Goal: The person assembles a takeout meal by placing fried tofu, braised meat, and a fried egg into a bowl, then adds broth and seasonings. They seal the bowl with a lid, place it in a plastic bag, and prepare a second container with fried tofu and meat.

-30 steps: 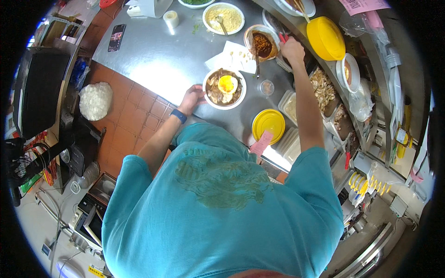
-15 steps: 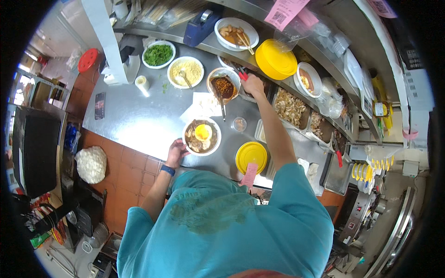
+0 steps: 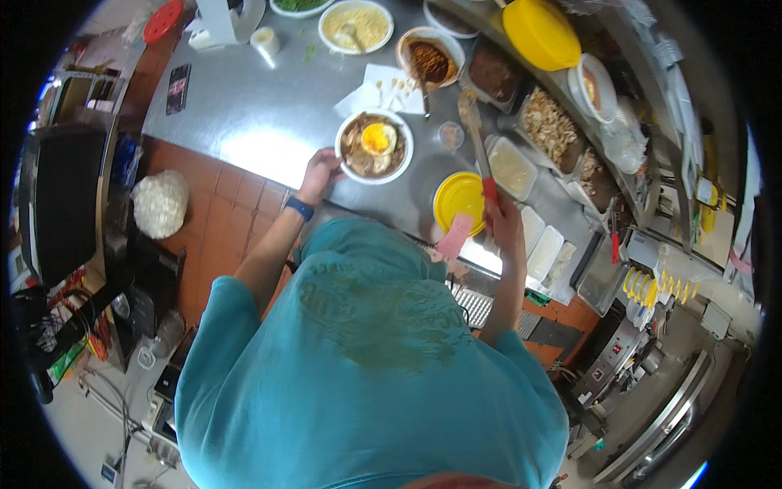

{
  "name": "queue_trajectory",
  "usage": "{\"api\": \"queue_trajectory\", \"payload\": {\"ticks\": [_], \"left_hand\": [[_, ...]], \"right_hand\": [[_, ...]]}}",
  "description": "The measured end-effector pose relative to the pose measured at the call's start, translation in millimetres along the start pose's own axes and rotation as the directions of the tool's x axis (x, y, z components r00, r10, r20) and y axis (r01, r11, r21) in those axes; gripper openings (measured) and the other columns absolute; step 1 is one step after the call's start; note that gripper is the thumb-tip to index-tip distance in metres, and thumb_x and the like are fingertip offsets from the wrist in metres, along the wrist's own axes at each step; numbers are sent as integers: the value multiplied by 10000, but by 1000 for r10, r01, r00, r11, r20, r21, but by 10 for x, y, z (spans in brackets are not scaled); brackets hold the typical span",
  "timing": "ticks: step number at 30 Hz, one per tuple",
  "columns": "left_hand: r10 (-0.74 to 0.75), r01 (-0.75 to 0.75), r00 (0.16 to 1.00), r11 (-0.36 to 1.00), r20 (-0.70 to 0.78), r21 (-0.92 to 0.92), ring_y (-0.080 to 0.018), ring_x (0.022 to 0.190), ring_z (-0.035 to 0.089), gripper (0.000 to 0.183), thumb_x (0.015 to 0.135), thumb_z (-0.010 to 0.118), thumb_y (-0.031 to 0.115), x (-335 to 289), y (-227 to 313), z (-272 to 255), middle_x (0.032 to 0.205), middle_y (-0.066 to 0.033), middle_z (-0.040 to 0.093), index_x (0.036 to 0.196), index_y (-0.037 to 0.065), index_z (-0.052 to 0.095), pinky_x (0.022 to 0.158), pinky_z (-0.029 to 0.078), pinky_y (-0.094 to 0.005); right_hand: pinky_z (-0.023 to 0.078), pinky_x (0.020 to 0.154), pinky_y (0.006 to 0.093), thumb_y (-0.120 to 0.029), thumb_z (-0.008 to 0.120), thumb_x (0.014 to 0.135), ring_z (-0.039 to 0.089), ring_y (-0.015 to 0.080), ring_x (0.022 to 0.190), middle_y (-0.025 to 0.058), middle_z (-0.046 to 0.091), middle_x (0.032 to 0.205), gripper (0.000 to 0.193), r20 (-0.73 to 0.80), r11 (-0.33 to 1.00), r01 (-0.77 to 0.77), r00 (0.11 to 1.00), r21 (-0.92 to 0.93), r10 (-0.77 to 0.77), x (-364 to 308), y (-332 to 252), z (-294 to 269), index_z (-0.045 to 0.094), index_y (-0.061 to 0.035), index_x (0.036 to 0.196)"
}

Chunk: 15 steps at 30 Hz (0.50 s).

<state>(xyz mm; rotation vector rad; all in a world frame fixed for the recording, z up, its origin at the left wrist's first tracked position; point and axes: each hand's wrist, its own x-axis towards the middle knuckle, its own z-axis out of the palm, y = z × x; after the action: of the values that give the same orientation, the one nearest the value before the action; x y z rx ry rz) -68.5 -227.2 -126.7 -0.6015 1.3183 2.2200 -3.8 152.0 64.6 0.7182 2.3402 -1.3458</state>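
A round white bowl [image 3: 404,169] of brown meat slices topped with a halved egg sits at the steel counter's front edge. My left hand [image 3: 323,171] has its fingers closed at the bowl's left rim. In my right hand [image 3: 505,224] are tongs [image 3: 474,130] with a red handle, their food-stained tips pointing away from me; whether they pinch anything is too blurred to tell. Beneath the tongs' handle lies a yellow lid [image 3: 450,198] with a pink slip [image 3: 458,232] at its edge. A small clear cup [image 3: 450,135] stands between bowl and tongs.
Beyond the bowl are white paper [image 3: 371,96], a dark red sauce bowl [image 3: 432,63] and a bowl of pale chopped food [image 3: 371,24]. Trays of chopped meat [image 3: 546,122] line the right side. A phone [image 3: 178,88] lies at left.
My right hand has come back from the far trays toward me, bringing the red-handled tongs over the yellow lid. My left hand stays at the bowl; the whole view has shifted.
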Motion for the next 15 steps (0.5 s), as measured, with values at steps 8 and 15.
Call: {"api": "queue_trajectory", "payload": {"ticks": [8,15], "left_hand": [[-89,91,995,994,-51,55,-261,962,674,181,945,575,82,-190,-61,284,1109,-156,602,1068,42,449,825,617,-376],[-16,21,998,996,-53,81,-323,1000,674,263,933,602,63,-268,-147,329,1089,-208,619,1083,44,386,910,587,-398]], "right_hand": [[522,748,424,-217,678,867,680,368,855,204,681,918,347,42,948,210,978,-237,-206,-762,6,792,625,-59,1172],[515,662,443,-227,683,863,672,369,750,201,676,833,329,41,762,404,894,-505,-446,-929,-241,880,612,-80,1149]]}}
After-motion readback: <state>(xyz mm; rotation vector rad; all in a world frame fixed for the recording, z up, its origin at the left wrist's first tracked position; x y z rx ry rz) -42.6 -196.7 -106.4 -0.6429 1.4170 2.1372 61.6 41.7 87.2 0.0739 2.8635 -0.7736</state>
